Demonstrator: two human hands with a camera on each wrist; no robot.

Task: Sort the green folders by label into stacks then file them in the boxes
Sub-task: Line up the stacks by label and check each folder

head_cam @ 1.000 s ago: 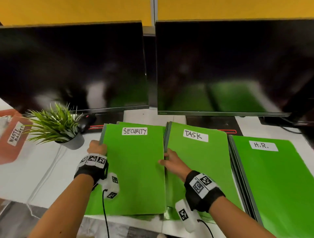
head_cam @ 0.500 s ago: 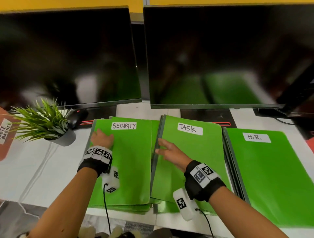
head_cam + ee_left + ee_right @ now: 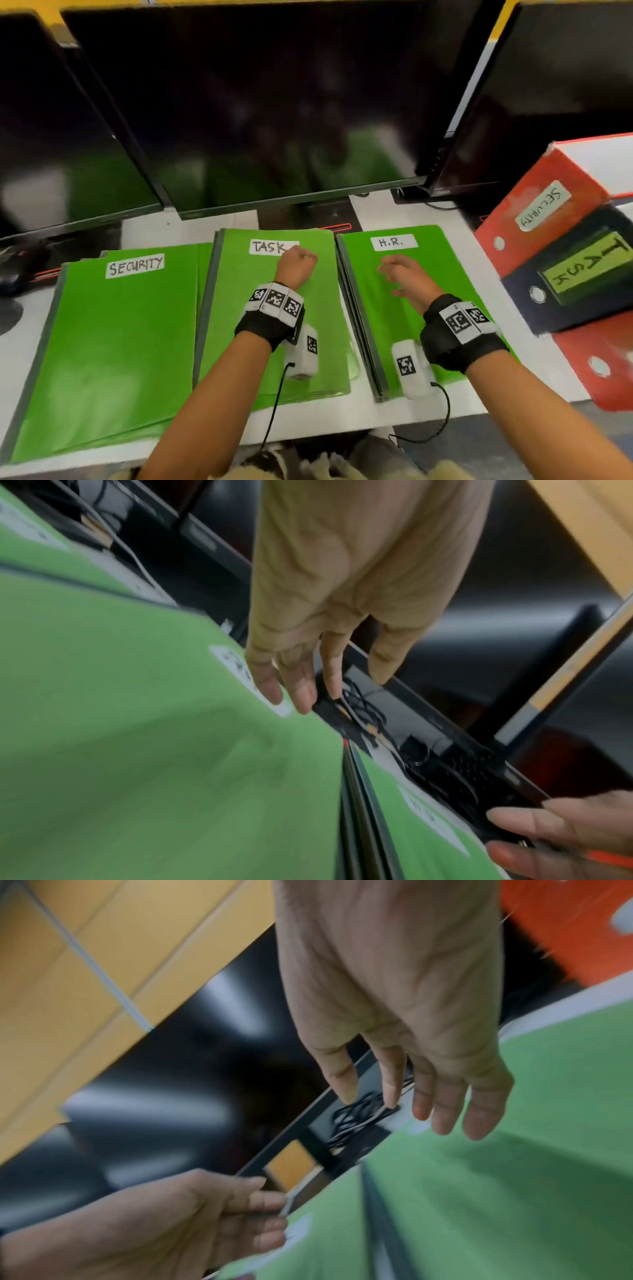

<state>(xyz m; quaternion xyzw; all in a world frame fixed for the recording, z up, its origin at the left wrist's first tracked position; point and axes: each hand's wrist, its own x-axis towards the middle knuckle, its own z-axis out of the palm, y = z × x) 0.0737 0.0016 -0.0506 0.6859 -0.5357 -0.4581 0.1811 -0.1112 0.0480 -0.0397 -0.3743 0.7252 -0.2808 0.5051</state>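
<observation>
Three stacks of green folders lie side by side on the white desk: SECURITY [image 3: 113, 342] at the left, TASK [image 3: 246, 325] in the middle, H.R. [image 3: 442, 274] at the right. My left hand [image 3: 299, 262] is over the far right part of the TASK stack, beside its label, with its fingers [image 3: 301, 693] extended down at the folder's far edge. My right hand [image 3: 394, 275] hovers over the H.R. stack with loosely straight fingers [image 3: 445, 1112] and holds nothing. At the far right lean a red box marked SECURITY [image 3: 534, 212] and a dark box marked TASK [image 3: 582, 274].
Large black monitors [image 3: 274, 102] stand right behind the stacks, with cables [image 3: 363, 712] under them. A second red box [image 3: 599, 366] lies below the dark one. A black mouse [image 3: 13, 274] sits at the far left. The desk's front edge [image 3: 342, 421] runs just below the folders.
Both hands have left the SECURITY and TASK stacks and moved right, to the TASK and H.R. stacks. The head view has swung right, bringing the labelled boxes into sight.
</observation>
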